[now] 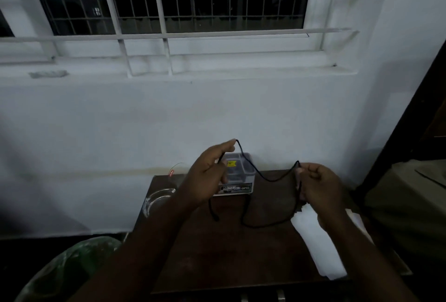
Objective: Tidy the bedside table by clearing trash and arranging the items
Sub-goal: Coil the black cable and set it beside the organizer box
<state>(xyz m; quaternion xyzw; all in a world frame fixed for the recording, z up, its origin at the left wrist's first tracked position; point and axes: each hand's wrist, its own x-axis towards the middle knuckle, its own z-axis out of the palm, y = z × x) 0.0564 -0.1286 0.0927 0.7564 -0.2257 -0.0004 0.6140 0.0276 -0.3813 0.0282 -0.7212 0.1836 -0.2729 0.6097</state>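
A thin black cable [265, 178] hangs in a loop above the dark wooden bedside table [229, 253]. My left hand [207, 176] pinches one part of it high up, near the wall. Lower and to the right, my right hand [321, 190] is closed on another part. Loose ends of the cable dangle down to the tabletop between my hands. A clear plastic box [237, 176] with a printed label stands at the back of the table, partly behind my left hand. White paper [318, 246] lies on the right side, under my right forearm.
A glass ashtray [158, 201] sits at the table's back left corner. A green plastic bag [70, 270] stands on the floor to the left. The white wall and a barred window rise behind the table. Dark furniture [410, 181] stands at the right.
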